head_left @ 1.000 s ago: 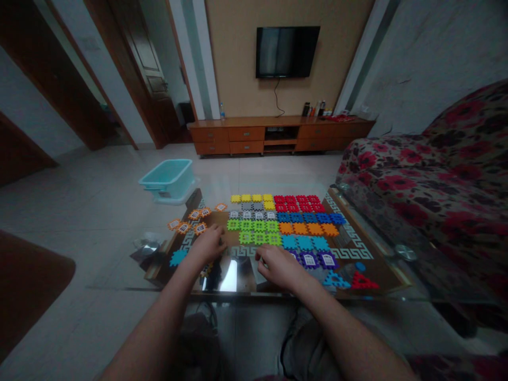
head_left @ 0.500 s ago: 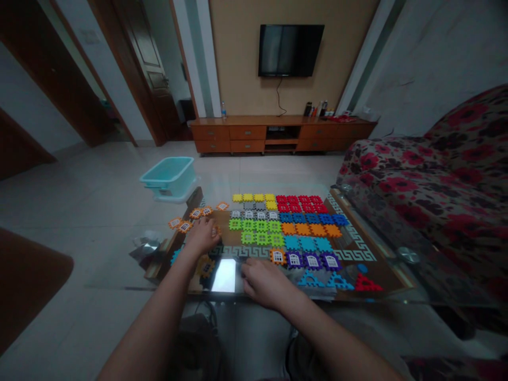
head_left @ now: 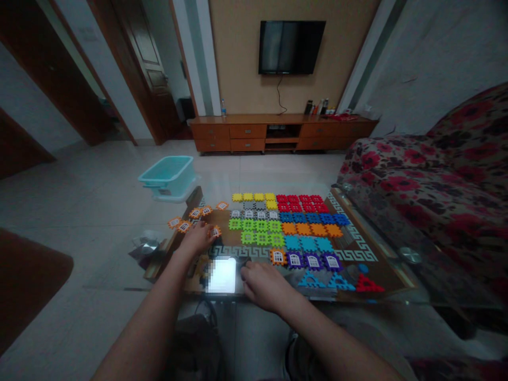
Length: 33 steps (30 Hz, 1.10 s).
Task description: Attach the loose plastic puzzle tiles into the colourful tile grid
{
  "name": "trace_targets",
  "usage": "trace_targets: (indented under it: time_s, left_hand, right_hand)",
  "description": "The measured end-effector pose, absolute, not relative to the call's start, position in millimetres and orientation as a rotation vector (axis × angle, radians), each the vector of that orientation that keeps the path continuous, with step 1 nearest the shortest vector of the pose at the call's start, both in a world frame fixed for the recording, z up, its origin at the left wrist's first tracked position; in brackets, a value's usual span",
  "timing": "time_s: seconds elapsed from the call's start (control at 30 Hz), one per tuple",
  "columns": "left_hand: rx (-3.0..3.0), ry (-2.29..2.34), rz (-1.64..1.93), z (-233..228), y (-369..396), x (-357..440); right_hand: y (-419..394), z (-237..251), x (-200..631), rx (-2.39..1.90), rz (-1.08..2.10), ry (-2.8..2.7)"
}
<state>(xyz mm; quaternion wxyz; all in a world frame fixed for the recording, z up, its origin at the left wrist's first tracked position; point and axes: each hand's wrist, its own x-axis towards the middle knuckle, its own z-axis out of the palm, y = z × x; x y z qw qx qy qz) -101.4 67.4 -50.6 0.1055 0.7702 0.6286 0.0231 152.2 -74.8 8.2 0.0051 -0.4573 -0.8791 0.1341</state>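
A television (head_left: 292, 47) hangs above a wooden cabinet (head_left: 246, 132).

Tiles (head_left: 303, 229) are lying on the table (head_left: 222, 219) before you; tub (head_left: 183, 180) is standing behind, left; sofa (head_left: 416, 156) is standing right.

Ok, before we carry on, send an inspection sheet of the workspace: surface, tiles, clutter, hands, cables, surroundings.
Surface: glass-topped table, bright patch near its front edge.
Job's things: coloured interlocking tiles in rows; orange window tiles scattered at left.
Clutter: bottles on the TV cabinet.
Hands: left hand at the scattered tiles, grip unclear; right hand curled near the front edge, contents hidden.
Cables: cord below the television.
Surroundings: turquoise tub at left, floral sofa at right.
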Motion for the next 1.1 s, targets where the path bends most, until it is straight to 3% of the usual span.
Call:
trace_targets:
  time_s: [0.5,1.1]
  left_hand:
    - [2.232,1.925,0.010,-45,72,-106]
    - [2.177,1.984,0.250,-35,66,-99]
  right_hand:
    - [-76,8,152,-1.462,0.468,-2.758]
    - [-76,7,152,-1.461,0.472,-2.768]
